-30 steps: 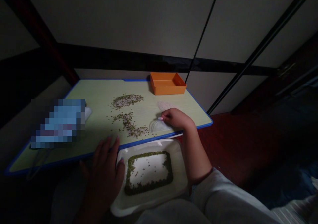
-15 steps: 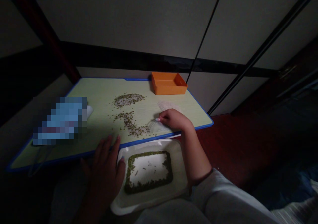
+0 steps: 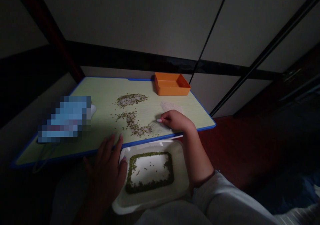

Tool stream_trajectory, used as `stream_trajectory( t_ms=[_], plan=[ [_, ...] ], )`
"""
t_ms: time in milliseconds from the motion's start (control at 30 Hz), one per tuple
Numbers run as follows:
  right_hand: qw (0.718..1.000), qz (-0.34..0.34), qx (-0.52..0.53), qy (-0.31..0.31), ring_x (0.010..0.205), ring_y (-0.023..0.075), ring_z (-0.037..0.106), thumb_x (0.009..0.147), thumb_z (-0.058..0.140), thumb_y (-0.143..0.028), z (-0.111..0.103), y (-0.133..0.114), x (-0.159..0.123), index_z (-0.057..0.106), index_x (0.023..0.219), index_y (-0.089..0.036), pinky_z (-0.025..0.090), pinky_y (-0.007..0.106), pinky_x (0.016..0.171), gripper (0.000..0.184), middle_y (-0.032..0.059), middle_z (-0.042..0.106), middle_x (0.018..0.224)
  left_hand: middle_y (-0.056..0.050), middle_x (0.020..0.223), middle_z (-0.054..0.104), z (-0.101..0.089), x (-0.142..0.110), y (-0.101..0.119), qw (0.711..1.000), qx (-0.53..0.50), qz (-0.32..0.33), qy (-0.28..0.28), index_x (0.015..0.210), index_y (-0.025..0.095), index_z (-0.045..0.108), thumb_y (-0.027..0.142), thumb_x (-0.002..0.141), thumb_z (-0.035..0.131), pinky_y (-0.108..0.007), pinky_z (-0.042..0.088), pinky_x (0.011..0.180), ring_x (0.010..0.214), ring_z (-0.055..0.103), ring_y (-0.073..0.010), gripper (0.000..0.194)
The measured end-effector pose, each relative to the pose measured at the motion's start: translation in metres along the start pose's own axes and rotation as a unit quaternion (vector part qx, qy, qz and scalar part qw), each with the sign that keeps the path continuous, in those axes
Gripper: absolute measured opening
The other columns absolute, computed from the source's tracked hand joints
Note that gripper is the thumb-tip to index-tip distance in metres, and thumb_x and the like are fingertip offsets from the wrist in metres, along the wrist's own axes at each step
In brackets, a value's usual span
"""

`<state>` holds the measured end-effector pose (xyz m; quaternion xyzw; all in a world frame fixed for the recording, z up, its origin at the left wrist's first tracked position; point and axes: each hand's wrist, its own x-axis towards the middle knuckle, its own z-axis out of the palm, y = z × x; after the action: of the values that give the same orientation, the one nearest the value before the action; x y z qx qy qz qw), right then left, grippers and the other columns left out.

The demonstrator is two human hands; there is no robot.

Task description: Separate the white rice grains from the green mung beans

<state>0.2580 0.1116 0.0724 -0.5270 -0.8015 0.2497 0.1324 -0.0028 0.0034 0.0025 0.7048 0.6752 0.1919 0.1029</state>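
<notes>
Pale yellow and edged in blue, the tabletop (image 3: 100,87) carries a loose near patch of mixed grains (image 3: 136,129), with a denser far pile (image 3: 132,99) beyond it and a spread of pale grains (image 3: 170,106) past the right hand (image 3: 175,119). That hand has thumb and finger pinched, apparently on a clear curved piece (image 3: 155,124) whose tip lies just beside the near patch's right end; what exactly the piece is, I cannot tell. The left hand (image 3: 108,161) grips nothing visible, its fingers loosely spread at the tabletop's blue edge, the thumb by the corner of the white tub (image 3: 180,171), where green grains (image 3: 150,186) line the floor's border.

For this stroke, a low, flat angle seems best, so that the thin edge slides under the grains instead of flicking them. Short, slow pushes probably suit such small, rolling bits. The near patch sits close to the blue edge, so pressing too hard could spill some over. A light pinch should let the clear piece flex.
</notes>
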Motion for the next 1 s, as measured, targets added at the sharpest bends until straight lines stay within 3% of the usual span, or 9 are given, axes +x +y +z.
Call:
stream_trajectory(
  t_ms=[367, 733, 1000],
  plan=[
    [1.000, -0.023, -0.011, -0.004, 0.062, 0.0104, 0.041, 0.097, 0.057, -0.027, 0.0061, -0.0003, 0.0017, 0.062, 0.069, -0.017, 0.028, 0.027, 0.063, 0.030, -0.0020, 0.057, 0.063, -0.012, 0.166, 0.031, 0.0020, -0.0007, -0.0015, 1.000, 0.007, 0.004, 0.005, 0.152, 0.025, 0.035, 0.034, 0.096, 0.027, -0.075, 0.011, 0.121, 0.157, 0.020, -0.0299, 0.057],
    [1.000, -0.017, 0.006, -0.007, 0.059, 0.0100, 0.035, 0.096, 0.057, -0.023, 0.0012, 0.0033, -0.0004, 0.055, 0.063, -0.018, 0.025, 0.027, 0.061, 0.034, -0.0052, 0.045, 0.056, -0.012, 0.167, 0.030, 0.0044, -0.0011, -0.0038, 1.000, -0.010, 0.009, 0.012, 0.153, 0.027, 0.033, 0.033, 0.096, 0.031, -0.077, 0.010, 0.120, 0.156, 0.019, -0.0334, 0.058],
    [1.000, -0.022, 0.004, -0.011, 0.062, 0.0100, 0.039, 0.097, 0.057, -0.025, 0.0017, 0.0017, -0.0009, 0.060, 0.067, -0.017, 0.027, 0.027, 0.063, 0.031, -0.0041, 0.050, 0.061, -0.013, 0.166, 0.031, 0.0037, -0.0015, -0.0026, 1.000, 0.004, 0.012, 0.018, 0.151, 0.025, 0.036, 0.036, 0.097, 0.027, -0.076, 0.012, 0.120, 0.156, 0.021, -0.0315, 0.056]
  ],
)
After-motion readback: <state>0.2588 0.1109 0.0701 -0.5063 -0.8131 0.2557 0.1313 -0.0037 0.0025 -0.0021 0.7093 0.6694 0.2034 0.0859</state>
